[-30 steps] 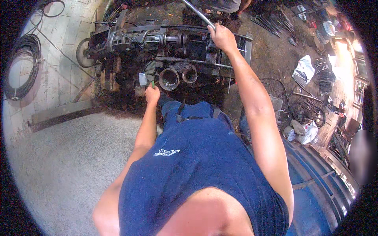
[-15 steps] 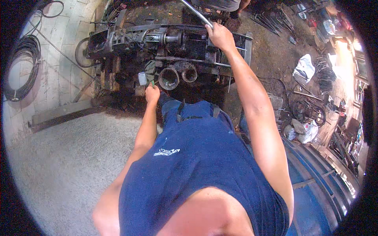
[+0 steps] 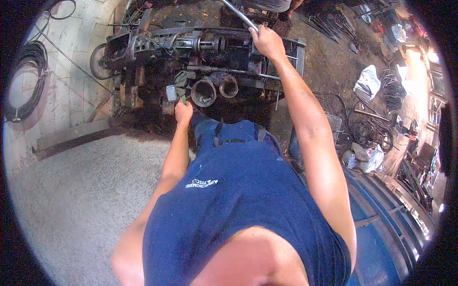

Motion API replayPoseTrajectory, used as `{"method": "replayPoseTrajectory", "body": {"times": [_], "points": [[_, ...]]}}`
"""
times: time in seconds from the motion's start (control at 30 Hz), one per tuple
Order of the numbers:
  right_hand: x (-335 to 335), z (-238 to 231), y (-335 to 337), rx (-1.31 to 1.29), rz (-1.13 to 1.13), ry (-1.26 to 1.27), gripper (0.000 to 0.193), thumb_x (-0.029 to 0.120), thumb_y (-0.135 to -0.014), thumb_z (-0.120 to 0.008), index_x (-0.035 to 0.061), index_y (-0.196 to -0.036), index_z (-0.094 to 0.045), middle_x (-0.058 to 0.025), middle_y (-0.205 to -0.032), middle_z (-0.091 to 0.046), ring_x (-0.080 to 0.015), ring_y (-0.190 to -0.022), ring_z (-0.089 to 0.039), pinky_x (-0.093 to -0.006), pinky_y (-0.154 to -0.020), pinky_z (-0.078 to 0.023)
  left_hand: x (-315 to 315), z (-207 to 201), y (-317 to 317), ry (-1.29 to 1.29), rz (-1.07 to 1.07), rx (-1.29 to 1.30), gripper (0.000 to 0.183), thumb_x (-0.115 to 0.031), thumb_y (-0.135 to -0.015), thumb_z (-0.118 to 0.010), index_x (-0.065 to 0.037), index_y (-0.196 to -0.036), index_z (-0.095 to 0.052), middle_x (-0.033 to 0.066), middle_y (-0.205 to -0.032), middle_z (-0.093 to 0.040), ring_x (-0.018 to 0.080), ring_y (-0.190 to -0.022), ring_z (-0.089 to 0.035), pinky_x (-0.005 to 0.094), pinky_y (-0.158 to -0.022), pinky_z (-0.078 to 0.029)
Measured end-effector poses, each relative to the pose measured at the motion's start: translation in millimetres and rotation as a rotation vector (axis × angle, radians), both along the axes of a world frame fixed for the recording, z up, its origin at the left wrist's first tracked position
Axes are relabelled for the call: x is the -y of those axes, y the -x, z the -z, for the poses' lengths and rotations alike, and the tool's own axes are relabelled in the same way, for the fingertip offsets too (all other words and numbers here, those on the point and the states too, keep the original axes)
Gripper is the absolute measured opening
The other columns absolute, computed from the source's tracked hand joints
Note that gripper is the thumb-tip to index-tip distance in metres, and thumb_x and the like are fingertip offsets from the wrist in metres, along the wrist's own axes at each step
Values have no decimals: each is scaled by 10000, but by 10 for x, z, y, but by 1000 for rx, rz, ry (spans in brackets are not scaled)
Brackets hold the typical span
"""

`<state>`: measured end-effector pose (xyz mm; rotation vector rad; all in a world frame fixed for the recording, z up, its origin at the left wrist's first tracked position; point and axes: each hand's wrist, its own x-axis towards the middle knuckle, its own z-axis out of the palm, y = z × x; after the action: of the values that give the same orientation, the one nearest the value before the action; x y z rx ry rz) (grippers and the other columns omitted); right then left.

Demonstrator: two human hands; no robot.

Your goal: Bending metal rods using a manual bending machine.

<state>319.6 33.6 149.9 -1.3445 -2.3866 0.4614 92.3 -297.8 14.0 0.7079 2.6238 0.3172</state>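
My right hand (image 3: 268,44) is closed round the lower end of a silver metal bar (image 3: 240,15), which slants up and left out of view. It is held over the right part of a dark, greasy machine (image 3: 191,45) with a steel frame and a shaft. Close in front of my body, my left hand (image 3: 183,112) is closed on a small green handle (image 3: 184,99); what it belongs to is too small to tell. Beside that hand are a pale box (image 3: 171,93) and two round, open-topped metal cups (image 3: 204,92), the nearer one with something shiny inside.
Black coiled hose (image 3: 28,81) lies on the pale tiles at left. A grey granular heap (image 3: 95,190) fills the lower left. Metal rods (image 3: 329,28), a white sack (image 3: 368,82) and wire coils (image 3: 374,133) lie at right, above a blue ribbed metal panel (image 3: 377,238). Another person (image 3: 267,5) is partly visible at the top.
Almost nothing differs. The view has shifted slightly; both hands keep their grips and the bar stays at nearly the same slant.
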Motion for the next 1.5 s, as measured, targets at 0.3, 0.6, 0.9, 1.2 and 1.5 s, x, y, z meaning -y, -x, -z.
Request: {"method": "replayPoseTrajectory", "body": {"times": [0.3,0.6,0.9,1.2,1.5], "points": [[9,17,-11,-29,-10,-16,415,402,-937,-457,9,-925,-590,-236,-846,-649,-410,-789,-640,-505,-718,-512,-4,25,31,-7,0,59,455,-260,-843,-509,-39,-1237,-567,283,-1047,-622,432,-994,-598,480,-877,-472],[19,-43,-16,-24,-18,5,388,406,-942,-459,42,-1030,-562,-239,-868,-642,-418,-845,-621,-509,-743,-488,-12,-9,17,-16,6,68,434,-260,-848,-505,-39,-1216,-574,273,-1036,-628,433,-991,-597,483,-868,-473],[13,-18,33,13,-19,19,386,405,-947,-448,47,-1041,-560,-240,-864,-643,-423,-832,-621,-514,-735,-488,11,19,6,-46,12,36,449,-258,-850,-495,-19,-1224,-562,292,-1029,-621,440,-980,-599,494,-864,-472],[6,-14,3,-11,-35,-10,378,399,-949,-447,41,-984,-564,-232,-853,-644,-422,-809,-625,-516,-713,-497,34,-10,26,-48,20,46,456,-266,-847,-498,-44,-1239,-567,285,-1017,-629,433,-971,-605,490,-848,-480],[20,-24,54,-6,-9,-22,399,399,-945,-452,27,-899,-587,-225,-830,-648,-416,-775,-636,-513,-689,-511,-15,-49,98,62,18,49,456,-309,-832,-532,-96,-1231,-590,268,-1020,-637,409,-977,-614,481,-859,-483]]}}
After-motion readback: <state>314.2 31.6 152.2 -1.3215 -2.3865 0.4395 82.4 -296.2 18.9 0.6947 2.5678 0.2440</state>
